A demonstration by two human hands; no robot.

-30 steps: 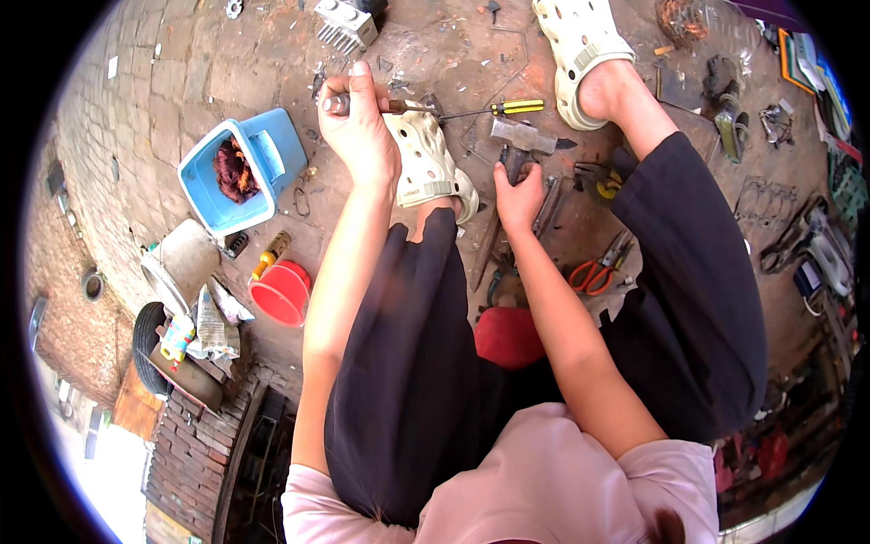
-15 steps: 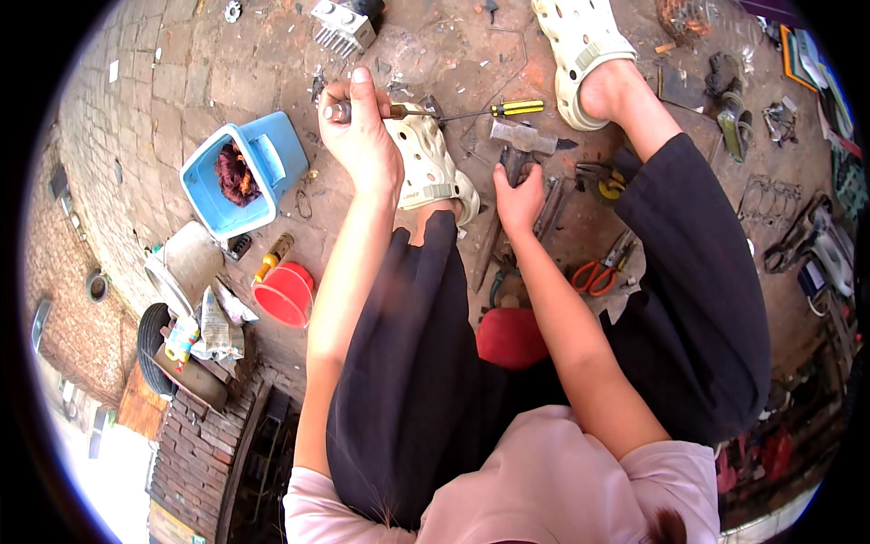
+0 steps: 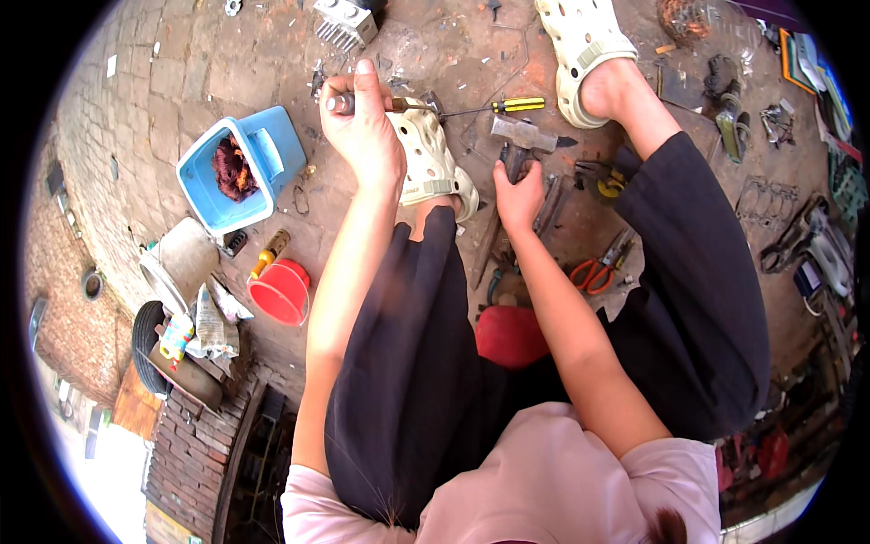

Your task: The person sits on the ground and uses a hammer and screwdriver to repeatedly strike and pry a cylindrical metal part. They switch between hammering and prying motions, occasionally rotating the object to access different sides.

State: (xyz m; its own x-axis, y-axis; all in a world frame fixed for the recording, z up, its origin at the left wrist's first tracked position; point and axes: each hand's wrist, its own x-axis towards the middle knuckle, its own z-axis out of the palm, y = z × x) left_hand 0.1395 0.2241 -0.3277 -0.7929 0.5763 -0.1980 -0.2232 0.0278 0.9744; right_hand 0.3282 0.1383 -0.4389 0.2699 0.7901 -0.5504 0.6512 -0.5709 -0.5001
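Note:
My left hand (image 3: 364,122) is closed, thumb raised, around a short tool (image 3: 341,103) with a rounded metal butt. The tool's narrow front part points right above my left clog (image 3: 426,163); its tip is hard to make out, so I cannot tell its exact kind. In my right hand (image 3: 520,195) is a hammer (image 3: 526,136), gripped by its dark handle just below the grey metal head. A screwdriver (image 3: 518,104) with a yellow and black handle lies just beyond the hammer head, its shaft pointing left toward the left hand's tool.
Orange-handled scissors (image 3: 594,276) and yellow-handled pliers (image 3: 610,187) lie right of my right forearm. On the left stand a blue bin (image 3: 290,145) with dark reddish material inside, a red bucket (image 3: 280,292) and a whitish bucket (image 3: 188,258). A finned metal block (image 3: 347,22) sits at the far side.
My left hand has risen very slightly with its tool. Things on the left have shifted a little in the picture. Both grips stay the same.

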